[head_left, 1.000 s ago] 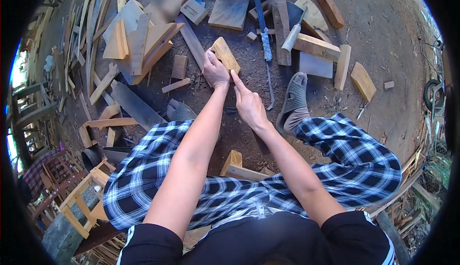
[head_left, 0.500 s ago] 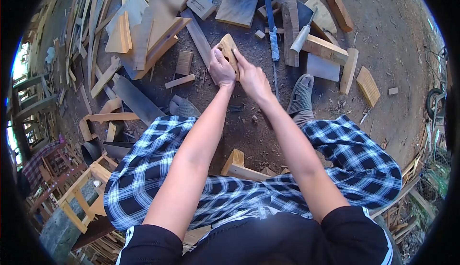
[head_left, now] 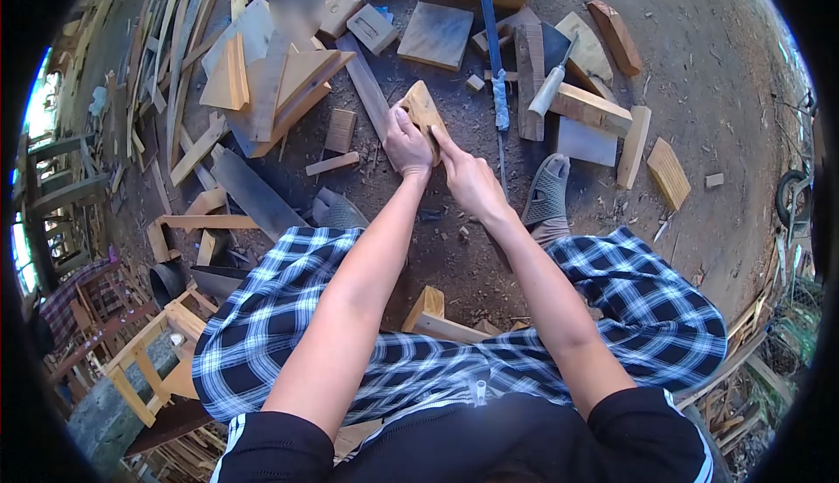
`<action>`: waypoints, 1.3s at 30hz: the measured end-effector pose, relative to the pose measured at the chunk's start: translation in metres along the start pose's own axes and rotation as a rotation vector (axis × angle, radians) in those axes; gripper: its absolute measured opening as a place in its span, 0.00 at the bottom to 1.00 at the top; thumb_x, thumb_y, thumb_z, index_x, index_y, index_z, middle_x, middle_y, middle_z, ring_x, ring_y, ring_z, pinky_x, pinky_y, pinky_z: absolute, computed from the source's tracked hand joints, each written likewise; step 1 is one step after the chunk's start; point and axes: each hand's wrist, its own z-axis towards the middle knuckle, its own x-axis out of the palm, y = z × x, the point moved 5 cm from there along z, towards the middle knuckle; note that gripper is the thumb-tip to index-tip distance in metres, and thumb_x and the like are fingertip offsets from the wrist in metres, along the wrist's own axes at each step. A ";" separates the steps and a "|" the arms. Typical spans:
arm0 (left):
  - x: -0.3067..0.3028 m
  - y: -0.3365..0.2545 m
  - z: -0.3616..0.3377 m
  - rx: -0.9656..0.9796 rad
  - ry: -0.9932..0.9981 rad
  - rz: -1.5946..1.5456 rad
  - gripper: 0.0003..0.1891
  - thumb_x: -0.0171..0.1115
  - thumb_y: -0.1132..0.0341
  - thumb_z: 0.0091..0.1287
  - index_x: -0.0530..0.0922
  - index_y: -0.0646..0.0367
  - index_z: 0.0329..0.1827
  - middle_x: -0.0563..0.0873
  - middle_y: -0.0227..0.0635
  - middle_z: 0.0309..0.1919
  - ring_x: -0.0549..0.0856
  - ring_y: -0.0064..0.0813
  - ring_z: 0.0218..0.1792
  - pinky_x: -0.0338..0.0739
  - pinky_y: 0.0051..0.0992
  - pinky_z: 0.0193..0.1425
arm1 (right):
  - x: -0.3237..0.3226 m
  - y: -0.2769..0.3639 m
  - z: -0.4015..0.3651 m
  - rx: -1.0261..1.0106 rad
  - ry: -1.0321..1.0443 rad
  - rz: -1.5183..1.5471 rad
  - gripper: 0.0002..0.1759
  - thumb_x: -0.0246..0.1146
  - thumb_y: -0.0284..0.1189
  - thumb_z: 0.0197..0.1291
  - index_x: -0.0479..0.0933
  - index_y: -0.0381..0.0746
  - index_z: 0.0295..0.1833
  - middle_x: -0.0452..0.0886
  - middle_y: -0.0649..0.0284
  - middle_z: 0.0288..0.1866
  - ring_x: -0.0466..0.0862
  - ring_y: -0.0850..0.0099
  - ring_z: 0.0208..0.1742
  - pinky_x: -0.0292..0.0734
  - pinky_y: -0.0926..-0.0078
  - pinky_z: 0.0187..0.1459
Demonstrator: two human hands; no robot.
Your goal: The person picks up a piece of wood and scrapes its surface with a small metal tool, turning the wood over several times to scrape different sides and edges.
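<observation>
My left hand (head_left: 407, 145) is closed around a small light-brown wooden block (head_left: 426, 105), which has a dark hole near its middle and a pointed far end. Against the block's right side lies my right hand (head_left: 472, 183), its index finger stretched along the wood and its other fingers curled. A thin dark edge shows beside that fingertip and a dark strip under the wrist; what the right hand holds is mostly hidden. The block is held in the air above the dirt floor, between my feet.
A blue bar with a wrapped grip (head_left: 501, 98) lies ahead. A white-handled tool (head_left: 548, 90) rests on wood offcuts at the right. Stacked boards (head_left: 280, 90) stand at the left, with a square block (head_left: 435, 35) farther off. An angled wooden piece (head_left: 428, 308) lies between my legs.
The view has tilted slightly, so the floor items sit lower. My right hand has slid back toward me along the block, and the left hand keeps its hold.
</observation>
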 end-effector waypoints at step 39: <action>-0.003 -0.002 -0.004 0.023 -0.029 -0.008 0.17 0.43 0.59 0.77 0.80 0.58 0.52 0.87 0.51 0.44 0.86 0.52 0.46 0.79 0.43 0.48 | 0.005 -0.018 0.026 -0.049 0.051 0.173 0.26 0.47 0.33 0.74 0.62 0.53 0.76 0.75 0.47 0.67 0.75 0.48 0.67 0.71 0.61 0.65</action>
